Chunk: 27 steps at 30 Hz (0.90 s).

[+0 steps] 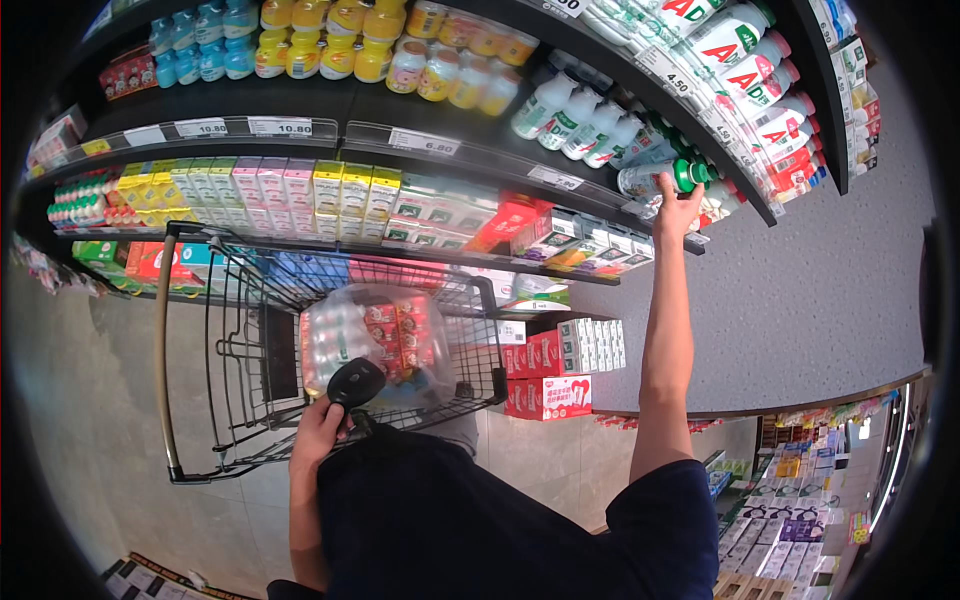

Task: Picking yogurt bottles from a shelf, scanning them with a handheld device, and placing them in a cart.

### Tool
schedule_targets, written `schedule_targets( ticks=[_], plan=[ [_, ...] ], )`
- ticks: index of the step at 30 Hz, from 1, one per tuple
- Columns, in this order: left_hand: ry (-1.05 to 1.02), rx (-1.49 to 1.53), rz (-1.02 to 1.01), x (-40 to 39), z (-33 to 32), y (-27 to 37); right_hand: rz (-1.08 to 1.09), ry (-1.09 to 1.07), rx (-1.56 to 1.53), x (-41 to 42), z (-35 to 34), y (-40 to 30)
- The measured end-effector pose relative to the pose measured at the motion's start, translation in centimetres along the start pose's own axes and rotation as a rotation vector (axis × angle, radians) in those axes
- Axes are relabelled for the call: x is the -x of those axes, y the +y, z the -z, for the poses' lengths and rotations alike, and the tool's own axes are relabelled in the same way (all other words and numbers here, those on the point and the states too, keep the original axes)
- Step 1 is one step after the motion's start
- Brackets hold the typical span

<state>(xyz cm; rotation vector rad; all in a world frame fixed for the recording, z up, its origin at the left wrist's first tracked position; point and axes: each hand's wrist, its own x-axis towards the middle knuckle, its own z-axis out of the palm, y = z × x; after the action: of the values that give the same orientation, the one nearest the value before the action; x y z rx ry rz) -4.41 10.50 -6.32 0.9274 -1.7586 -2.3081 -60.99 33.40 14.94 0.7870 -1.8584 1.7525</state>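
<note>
My left hand (321,429) grips a black handheld barcode scanner (357,381) over the near side of a wire shopping cart (247,360). Inside that cart lies a clear plastic bag (431,360). It holds a shrink-wrapped pack of white bottles (337,334) and red printed packs (401,334). At the far right end of a shelf, my right hand (677,210) has its fingers around a green-capped bottle (643,181), which lies on its side. Another green cap shows beside it. White bottles (574,124) stand to the left on the same shelf.
Above the right hand, an upper shelf edge (694,101) slants close by, full of white bottles (739,45). Small drink cartons (281,187) line the shelf below. Red cartons (559,397) sit on the floor beyond the cart. A grey speckled surface (787,300) spreads at right.
</note>
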Motion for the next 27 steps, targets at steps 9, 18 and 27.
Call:
schedule_targets(
  ticks=[9, 18, 27],
  plan=[
    [-0.004, 0.001, 0.018, -0.2, -0.1, 0.2, -0.128, -0.084, 0.26, -2.3, 0.0, 1.2],
    [-0.013, -0.007, 0.015, -0.4, 0.2, -0.6, -0.17, -0.085, 0.885, -4.6, 0.1, 1.5],
    [0.01, 0.02, 0.063, -0.5, 0.3, -0.9, 0.035, 0.097, 1.058, -1.3, -0.9, 4.4]
  ],
)
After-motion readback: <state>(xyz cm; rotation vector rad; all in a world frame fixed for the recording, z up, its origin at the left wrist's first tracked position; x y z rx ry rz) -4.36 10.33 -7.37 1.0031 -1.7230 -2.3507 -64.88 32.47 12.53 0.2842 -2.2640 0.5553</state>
